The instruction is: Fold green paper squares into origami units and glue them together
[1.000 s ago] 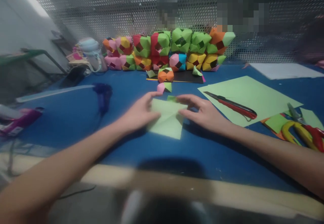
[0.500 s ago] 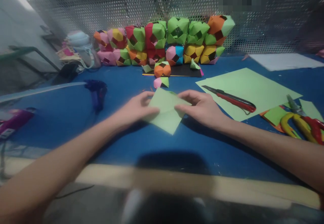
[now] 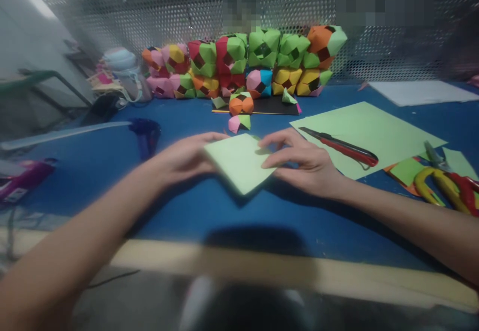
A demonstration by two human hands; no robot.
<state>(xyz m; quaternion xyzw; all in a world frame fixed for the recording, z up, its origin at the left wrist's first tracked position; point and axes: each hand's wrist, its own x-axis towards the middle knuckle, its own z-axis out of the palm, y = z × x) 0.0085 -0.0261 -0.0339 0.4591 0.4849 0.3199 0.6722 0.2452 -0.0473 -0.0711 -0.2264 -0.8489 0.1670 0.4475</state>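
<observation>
A pale green square of paper [image 3: 241, 164] is held a little above the blue table, with one corner towards me. My left hand [image 3: 187, 156] grips its left corner, the fingers partly hidden beneath the sheet. My right hand [image 3: 303, 161] pinches the right corner, two fingers on top and the thumb side lower at the edge. Just beyond the paper lie a small pink and green folded piece [image 3: 239, 122] and an orange folded piece [image 3: 241, 105].
Stacked colourful paper balls [image 3: 262, 47] line the mesh back wall. To the right lie a large green sheet [image 3: 359, 121], a red utility knife [image 3: 340, 146] and yellow-handled scissors [image 3: 430, 184]. At left are a blue glue gun [image 3: 145, 134] and a purple glue gun [image 3: 28, 179].
The square, earlier showing a crease across it, now presents a smooth face. My left thumb has moved off its top, and my right fingers have shifted onto its upper face.
</observation>
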